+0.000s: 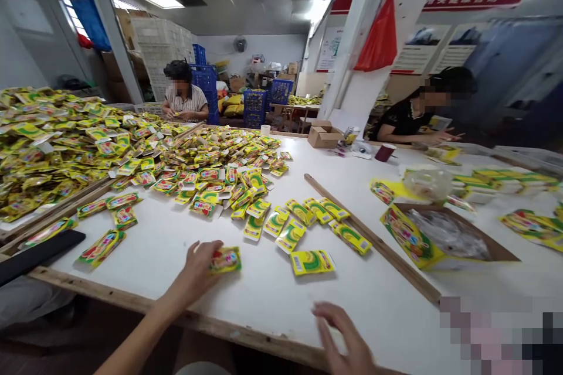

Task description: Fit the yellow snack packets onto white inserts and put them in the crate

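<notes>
My left hand (203, 263) is closed around one end of a small yellow-green printed carton (229, 259), just above the white tabletop (259, 299). Over the front edge of the table, my right hand (345, 340) has its thumb and fingers apart and holds nothing. Another flat carton (312, 262) lies between the two hands, a little farther away. Several similar cartons (290, 235) are spread beyond it, beside a wooden strip (373, 237). Behind them spreads a loose heap of the same cartons (220, 179).
A large pile of cartons (53, 152) fills the left side behind a wooden rail. To the right stands an open display box (448, 237) with clear plastic inside. A small cardboard box (324, 135) and a dark red cup (385, 152) are farther back. Two people (187, 96) sit across the table.
</notes>
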Tool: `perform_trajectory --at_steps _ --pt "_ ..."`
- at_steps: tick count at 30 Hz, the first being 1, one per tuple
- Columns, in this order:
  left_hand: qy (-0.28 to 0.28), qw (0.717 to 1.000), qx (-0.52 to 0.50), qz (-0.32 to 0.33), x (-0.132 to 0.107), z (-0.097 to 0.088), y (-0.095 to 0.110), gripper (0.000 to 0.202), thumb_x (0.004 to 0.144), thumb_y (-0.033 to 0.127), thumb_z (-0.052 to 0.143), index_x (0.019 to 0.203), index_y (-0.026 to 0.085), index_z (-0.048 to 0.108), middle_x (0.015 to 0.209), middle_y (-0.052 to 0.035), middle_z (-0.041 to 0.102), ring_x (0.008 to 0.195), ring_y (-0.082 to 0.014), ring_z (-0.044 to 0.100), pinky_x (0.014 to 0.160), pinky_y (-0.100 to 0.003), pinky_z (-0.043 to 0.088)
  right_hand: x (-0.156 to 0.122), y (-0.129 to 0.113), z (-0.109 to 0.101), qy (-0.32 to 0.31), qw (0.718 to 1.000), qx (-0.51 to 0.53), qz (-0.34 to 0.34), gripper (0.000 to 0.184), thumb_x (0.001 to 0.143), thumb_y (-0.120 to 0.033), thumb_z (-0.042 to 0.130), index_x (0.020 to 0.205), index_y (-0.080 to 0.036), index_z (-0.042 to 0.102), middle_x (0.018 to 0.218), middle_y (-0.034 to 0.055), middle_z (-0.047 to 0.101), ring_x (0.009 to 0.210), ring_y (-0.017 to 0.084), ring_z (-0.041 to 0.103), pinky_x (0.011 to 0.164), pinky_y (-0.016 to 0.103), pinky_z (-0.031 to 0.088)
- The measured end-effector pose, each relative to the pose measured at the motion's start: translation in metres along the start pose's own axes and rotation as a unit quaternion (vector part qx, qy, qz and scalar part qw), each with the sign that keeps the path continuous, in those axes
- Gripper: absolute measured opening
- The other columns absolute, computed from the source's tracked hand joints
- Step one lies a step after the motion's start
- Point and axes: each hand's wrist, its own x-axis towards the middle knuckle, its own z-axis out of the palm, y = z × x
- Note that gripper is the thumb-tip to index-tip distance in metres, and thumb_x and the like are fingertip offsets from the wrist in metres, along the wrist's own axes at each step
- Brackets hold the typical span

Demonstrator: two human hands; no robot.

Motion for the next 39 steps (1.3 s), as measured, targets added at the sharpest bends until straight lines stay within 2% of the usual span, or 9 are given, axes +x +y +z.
perform_trajectory --at_steps 3,6,9,11,16,21,26,32,39 --pt "-0.034 0.984 -0.022 0.171 0.002 0.0 0.05 0.06 0.071 0.0 0.055 0.124 0.025 0.049 0.121 -0.0057 0.064 0.122 -0.0257 0.05 0.114 -0.053 0.009 0.029 -0.037 0.047 -0.026 0.996 0.027 -0.077 0.024 0.082 -0.027 0.057 0.104 -0.026 0.066 0.123 0.0072 0.063 0.114 0.028 0.057 0.098 0.043 0.044" --pt "-0.035 0.969 -0.055 0.24 0.006 -0.002 0.068 0.062 0.076 -0.005 0.045 0.129 0.026 0.046 0.13 -0.0057 0.059 0.132 -0.024 0.041 0.116 -0.053 0.004 0.048 -0.056 0.074 -0.066 0.99 0.088 -0.086 0.039 0.08 -0.02 0.059 0.118 -0.026 0.056 0.12 0.0074 0.064 0.112 0.026 0.058 0.096 0.044 0.045" --pt "0.042 0.974 -0.159 0.154 0.006 0.006 0.067 0.055 0.083 0.003 0.046 0.133 0.024 0.039 0.143 -0.0109 0.044 0.138 -0.0276 0.031 0.114 -0.057 0.014 0.05 -0.053 0.085 -0.069 0.976 0.206 -0.015 0.033 0.083 -0.018 0.054 0.116 -0.024 0.049 0.098 0.005 0.067 0.088 0.021 0.066 0.08 0.036 0.053" --pt "0.064 0.956 -0.282 0.056 0.001 0.017 0.067 0.052 0.087 0.014 0.051 0.134 0.024 0.033 0.141 -0.0136 0.044 0.133 -0.029 0.039 0.109 -0.054 0.03 0.043 -0.045 0.09 -0.064 0.958 0.279 0.027 0.033 0.083 -0.019 0.054 0.115 -0.023 0.045 0.091 0.0028 0.065 0.079 0.019 0.067 0.072 0.032 0.054" --pt "-0.066 0.845 -0.53 -0.037 -0.012 0.04 0.082 0.042 0.09 0.025 0.052 0.128 0.026 0.037 0.118 -0.0081 0.062 0.098 -0.0226 0.066 0.081 -0.035 0.054 0.026 -0.035 0.089 -0.097 0.938 0.329 0.055 0.042 0.083 -0.018 0.054 0.122 -0.025 0.04 0.101 0.0038 0.064 0.082 0.018 0.068 0.072 0.03 0.054" --pt "-0.104 0.821 -0.559 -0.046 -0.011 0.044 0.087 0.022 0.086 0.026 0.06 0.107 0.02 0.057 0.097 -0.0045 0.067 0.086 -0.0203 0.066 0.075 -0.029 0.053 0.032 -0.037 0.075 -0.121 0.953 0.274 0.046 0.016 0.088 -0.026 0.054 0.102 -0.021 0.06 0.092 0.004 0.068 0.081 0.019 0.066 0.073 0.028 0.051" --pt "-0.08 0.837 -0.54 -0.041 -0.007 0.043 0.088 0.015 0.083 0.021 0.06 0.098 0.018 0.063 0.1 -0.0068 0.067 0.099 -0.0233 0.062 0.089 -0.035 0.049 0.046 -0.039 0.073 -0.09 0.966 0.241 -0.002 0.018 0.088 -0.028 0.054 0.08 -0.02 0.067 0.079 0.003 0.066 0.078 0.019 0.062 0.071 0.026 0.048" --pt "-0.007 0.831 -0.554 -0.049 -0.014 0.048 0.099 0.034 0.086 0.022 0.055 0.12 0.024 0.05 0.115 -0.0076 0.064 0.106 -0.0225 0.061 0.094 -0.038 0.048 0.042 -0.036 0.079 -0.021 0.961 0.274 0.019 0.019 0.086 -0.026 0.057 0.104 -0.021 0.062 0.09 0.0034 0.068 0.081 0.019 0.065 0.075 0.028 0.051" --pt "0.024 0.878 -0.473 -0.063 -0.015 0.037 0.108 0.017 0.088 0.031 0.054 0.094 0.019 0.065 0.097 -0.0074 0.069 0.096 -0.0235 0.063 0.088 -0.035 0.048 0.036 -0.046 0.072 -0.048 0.967 0.246 -0.049 0.011 0.086 -0.026 0.059 0.091 -0.021 0.069 0.095 0.0064 0.068 0.091 0.02 0.063 0.075 0.028 0.051"
